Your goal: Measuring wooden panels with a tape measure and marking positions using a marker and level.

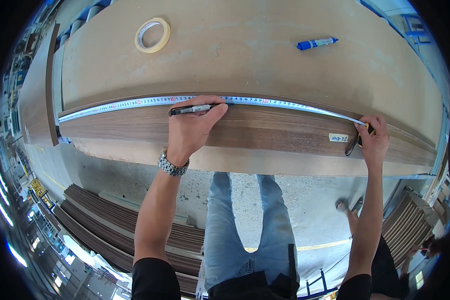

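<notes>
A long brown wood-grain board [265, 127] lies along the near side of the workbench. Stretched over it from left to right is the white blade of a tape measure [135, 103]. My left hand [192, 127], with a metal watch [173, 162] on its wrist, grips a black marker pen [190, 109]; its tip points right, close to the blade. At the board's right part my right hand [376, 137] is closed round the yellow and black tape measure case [367, 134]. Beside it a small written paper label [338, 137] sticks to the board.
On the bench top [245, 60] lie a roll of masking tape [153, 35] and a blue marker [317, 43]. A brown panel [37, 95] stands at the left end. Stacked brown profiles [115, 220] rest on the floor below left. Another person [385, 265] is at lower right.
</notes>
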`<state>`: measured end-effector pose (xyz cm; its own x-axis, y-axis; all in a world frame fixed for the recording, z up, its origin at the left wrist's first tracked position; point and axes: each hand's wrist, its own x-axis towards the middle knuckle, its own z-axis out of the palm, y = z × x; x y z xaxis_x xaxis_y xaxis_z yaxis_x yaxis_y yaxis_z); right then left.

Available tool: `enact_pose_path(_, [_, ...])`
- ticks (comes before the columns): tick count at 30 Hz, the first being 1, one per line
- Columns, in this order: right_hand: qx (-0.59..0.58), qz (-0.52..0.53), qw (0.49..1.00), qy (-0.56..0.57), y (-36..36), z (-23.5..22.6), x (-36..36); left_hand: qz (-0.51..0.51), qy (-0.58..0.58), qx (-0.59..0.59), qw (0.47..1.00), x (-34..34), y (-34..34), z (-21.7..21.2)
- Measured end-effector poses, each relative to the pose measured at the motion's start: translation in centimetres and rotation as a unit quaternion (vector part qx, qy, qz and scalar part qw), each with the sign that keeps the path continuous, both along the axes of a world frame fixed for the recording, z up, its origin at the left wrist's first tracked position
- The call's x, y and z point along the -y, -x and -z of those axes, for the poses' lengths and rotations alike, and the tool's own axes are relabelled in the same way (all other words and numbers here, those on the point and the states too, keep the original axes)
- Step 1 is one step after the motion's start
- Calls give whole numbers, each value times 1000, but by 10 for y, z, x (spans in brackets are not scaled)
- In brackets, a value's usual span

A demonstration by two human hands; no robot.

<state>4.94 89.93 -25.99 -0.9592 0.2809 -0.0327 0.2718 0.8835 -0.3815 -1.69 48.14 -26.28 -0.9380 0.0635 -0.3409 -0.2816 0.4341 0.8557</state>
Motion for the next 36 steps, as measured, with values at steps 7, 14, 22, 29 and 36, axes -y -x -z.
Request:
enact_pose_path(7, [-17, -23, 1000, -12, -2, 1, -2, 16, -7, -14, 1000, 4, -1, -3])
enact_pose_path(14, [-11, -44, 997, -65, -7, -3, -19, -66, -57, 69, 994, 18, -70, -53])
enact_pose_path(22, [391, -166, 872, 245, -62, -44, -32, -43, -65, 179, 981, 5, -201, -127])
enact_pose_path(29, [422, -139, 784, 433, -218, -49, 15, -138, -189, 125, 964, -14, -230, -187])
enact_pose_path(36, [266, -30, 803, 532, -244, -93, 29, 93, -59, 28, 994, -105, -195, -372])
